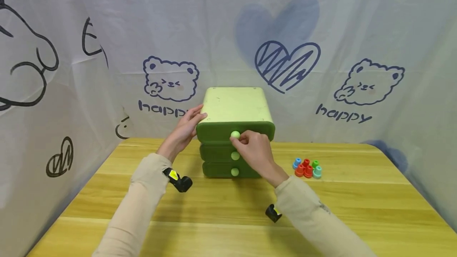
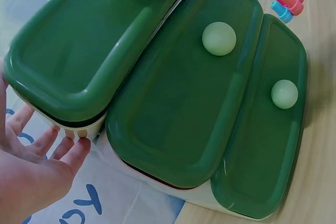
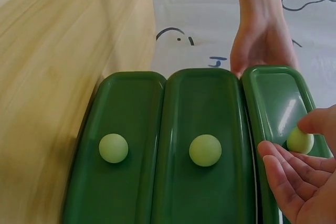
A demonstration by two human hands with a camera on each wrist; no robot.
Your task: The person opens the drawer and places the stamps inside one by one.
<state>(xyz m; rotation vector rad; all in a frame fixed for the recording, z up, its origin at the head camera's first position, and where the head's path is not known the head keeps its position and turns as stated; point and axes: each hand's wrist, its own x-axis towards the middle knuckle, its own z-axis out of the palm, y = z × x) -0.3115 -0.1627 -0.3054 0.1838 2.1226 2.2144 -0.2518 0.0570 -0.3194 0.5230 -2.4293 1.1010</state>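
A small cabinet with a pale yellow-green top (image 1: 235, 104) and three dark green drawers stands on the table. My right hand (image 1: 256, 150) pinches the round pale green knob (image 1: 235, 134) of the top drawer (image 1: 213, 132) between thumb and fingers. On the cabinet's left side, my left hand (image 1: 183, 129) rests with its fingers extended against the upper edge. The left wrist view shows those fingertips at the side of the top drawer (image 2: 68, 51). Below it, the middle drawer (image 3: 205, 103) and bottom drawer (image 3: 128, 103) sit in line, each with its own knob.
Several small red, blue, green and teal peg-like pieces (image 1: 308, 169) stand in a cluster on the wooden table (image 1: 200, 217), right of the cabinet. Behind it hangs a white cloth (image 1: 228, 31) printed with bears and hearts.
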